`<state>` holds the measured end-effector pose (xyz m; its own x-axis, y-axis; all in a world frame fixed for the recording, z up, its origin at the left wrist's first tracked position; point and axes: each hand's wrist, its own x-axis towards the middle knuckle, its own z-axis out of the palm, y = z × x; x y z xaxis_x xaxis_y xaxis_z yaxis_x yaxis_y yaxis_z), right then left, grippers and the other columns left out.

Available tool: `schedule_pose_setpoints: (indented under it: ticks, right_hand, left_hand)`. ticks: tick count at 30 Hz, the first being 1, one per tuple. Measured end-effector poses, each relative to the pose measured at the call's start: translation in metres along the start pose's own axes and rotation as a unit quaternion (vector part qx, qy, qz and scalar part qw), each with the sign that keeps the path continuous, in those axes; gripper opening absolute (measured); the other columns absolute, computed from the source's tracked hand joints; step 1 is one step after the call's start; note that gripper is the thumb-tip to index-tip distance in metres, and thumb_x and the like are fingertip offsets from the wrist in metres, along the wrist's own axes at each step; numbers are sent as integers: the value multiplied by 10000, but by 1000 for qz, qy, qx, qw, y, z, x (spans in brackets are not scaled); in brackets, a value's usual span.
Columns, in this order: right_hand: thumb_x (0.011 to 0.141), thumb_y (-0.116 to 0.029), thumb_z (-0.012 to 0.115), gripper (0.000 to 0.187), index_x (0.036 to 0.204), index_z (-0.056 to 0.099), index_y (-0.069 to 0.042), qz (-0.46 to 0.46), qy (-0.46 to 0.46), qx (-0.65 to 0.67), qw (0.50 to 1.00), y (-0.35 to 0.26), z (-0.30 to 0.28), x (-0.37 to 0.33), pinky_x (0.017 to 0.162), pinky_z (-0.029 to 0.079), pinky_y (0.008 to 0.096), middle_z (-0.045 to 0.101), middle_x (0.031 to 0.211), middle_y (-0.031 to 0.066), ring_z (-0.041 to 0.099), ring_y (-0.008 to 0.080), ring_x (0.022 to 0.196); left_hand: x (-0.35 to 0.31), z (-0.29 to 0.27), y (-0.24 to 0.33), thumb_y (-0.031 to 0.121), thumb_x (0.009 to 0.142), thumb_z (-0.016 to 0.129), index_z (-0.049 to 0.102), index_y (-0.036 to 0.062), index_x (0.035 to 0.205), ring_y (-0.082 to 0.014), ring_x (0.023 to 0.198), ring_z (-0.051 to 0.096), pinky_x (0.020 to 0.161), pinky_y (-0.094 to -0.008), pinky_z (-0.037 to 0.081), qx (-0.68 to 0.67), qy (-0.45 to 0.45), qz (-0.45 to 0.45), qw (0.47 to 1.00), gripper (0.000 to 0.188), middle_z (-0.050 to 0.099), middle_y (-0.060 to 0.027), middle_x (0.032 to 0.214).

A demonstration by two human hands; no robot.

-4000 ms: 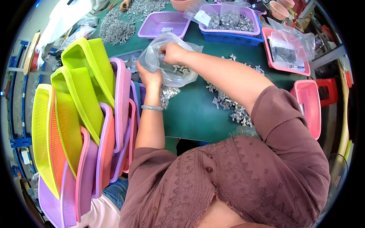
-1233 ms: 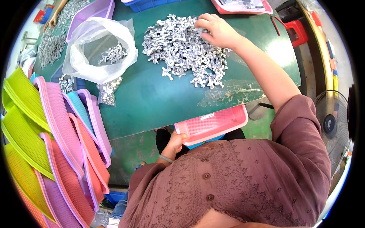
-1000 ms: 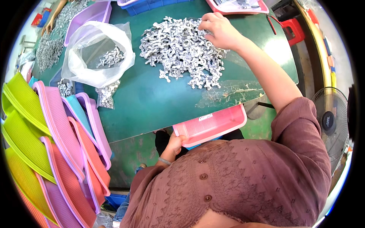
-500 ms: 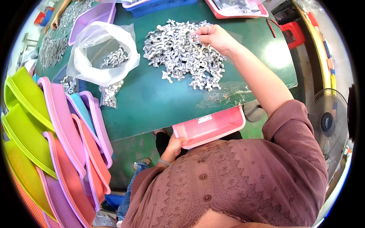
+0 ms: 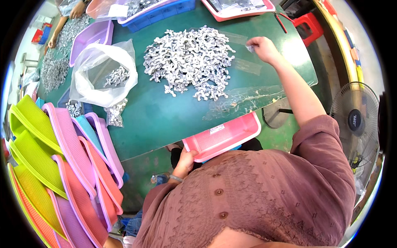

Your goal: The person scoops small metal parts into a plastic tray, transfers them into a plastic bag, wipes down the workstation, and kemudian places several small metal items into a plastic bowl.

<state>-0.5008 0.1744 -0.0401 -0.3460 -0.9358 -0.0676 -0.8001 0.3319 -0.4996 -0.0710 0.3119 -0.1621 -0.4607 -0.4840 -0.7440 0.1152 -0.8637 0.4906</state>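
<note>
Along the left, a leaning stack of perforated baskets (image 5: 62, 144) in green, purple and coral crowds the side of the green counter (image 5: 165, 124). Next to it on the counter, a large clear bag (image 5: 82, 87) gapes upward with some metal pieces inside, and a small filled bag (image 5: 115, 115) lies just below it. Farther back are a purple tray (image 5: 94, 33), a blue crate (image 5: 161, 17) and a pink tray (image 5: 242, 15). A heap of small silvery parts (image 5: 188, 62) lies mid-counter, between the large bag and the right hand (image 5: 265, 49). Clear strips (image 5: 247, 66) lie right of the heap. A red stool (image 5: 309, 28) and a fan (image 5: 355, 120) stand beyond the right edge.

The right arm stretches forward, its hand raised right of the heap, fingers pinched together on a small greyish piece (image 5: 250, 48), too blurred to identify. The left hand (image 5: 185, 160) hangs low, fingers clamped on the left end of a pink basket (image 5: 221, 136) at the counter's near edge, over the lap.
</note>
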Motion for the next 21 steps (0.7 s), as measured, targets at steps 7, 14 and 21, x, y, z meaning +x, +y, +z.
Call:
schedule_pose_setpoints:
  ticks: [7,14,21]
  right_hand:
    - [797,-264,561,292,1015,578,-70,-248,57,-25,967,-26,18,23,835,431,357,563,1022,142,539,299,956]
    - [815,-469,488,518,1227,459,-158,-271,74,-36,959,-44,94,87,939,362,359,420,1256,142,458,318,1099]
    - [791,-466,522,509,1221,464,-200,-181,-64,-10,981,-68,81,68,932,369,343,425,1261,124,457,278,1113]
  left_hand:
    - [1,-8,-6,-90,633,433,430,-13,1176,-249,1015,517,886,-341,396,13,6,-8,1000,548,529,-115,1110]
    - [1,-6,2,-78,670,463,428,-6,1178,-235,1012,520,882,-341,401,36,13,-4,999,514,529,-109,1111]
    - [11,-18,-11,-74,684,463,428,-7,1178,-230,1002,524,880,-339,405,9,0,13,1000,500,535,-107,1101]
